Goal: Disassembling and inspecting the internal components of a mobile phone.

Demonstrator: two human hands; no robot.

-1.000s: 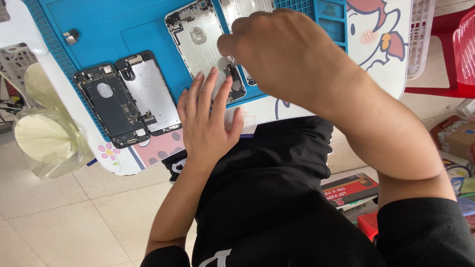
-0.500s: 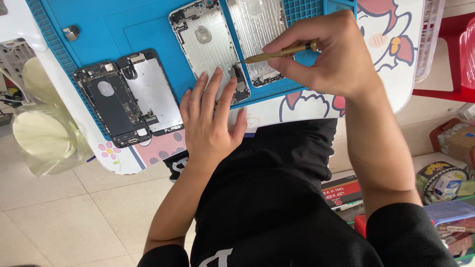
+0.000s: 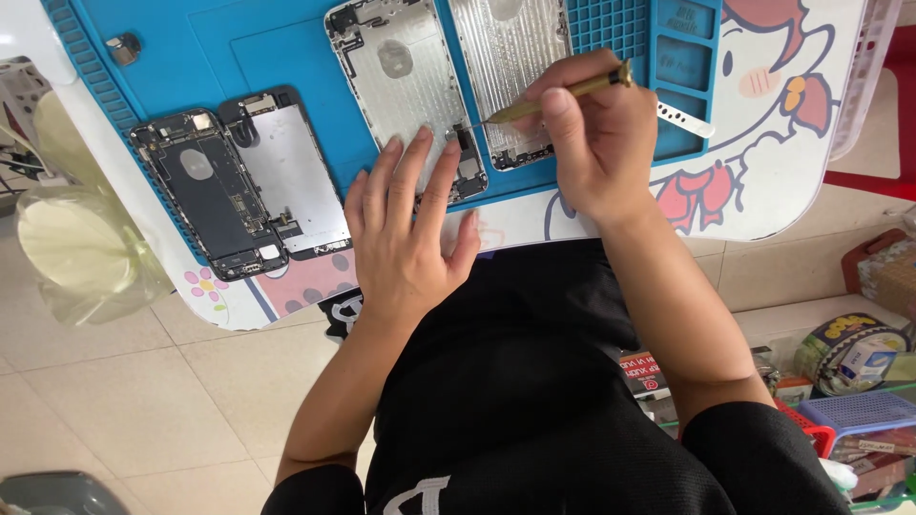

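Observation:
My left hand [image 3: 405, 234] lies flat, fingers spread, on the lower end of an opened silver phone housing [image 3: 401, 81] on the blue work mat [image 3: 239, 48]. My right hand [image 3: 596, 143] grips a gold screwdriver [image 3: 558, 95], its tip pointing left at the bottom edge of that housing. A second silver phone panel [image 3: 510, 57] lies just right of it, partly under my right hand.
An opened dark phone [image 3: 205, 195] and its screen half [image 3: 286, 176] lie at the mat's left. A small metal strip [image 3: 685, 119] rests on the mat's right tray. A yellowish lamp shade [image 3: 81, 243] stands left. Boxes and tape sit on the floor, right.
My right hand has turned and come down, bringing the screwdriver tip to the bottom of the silver housing. The left hand stays flat in place.

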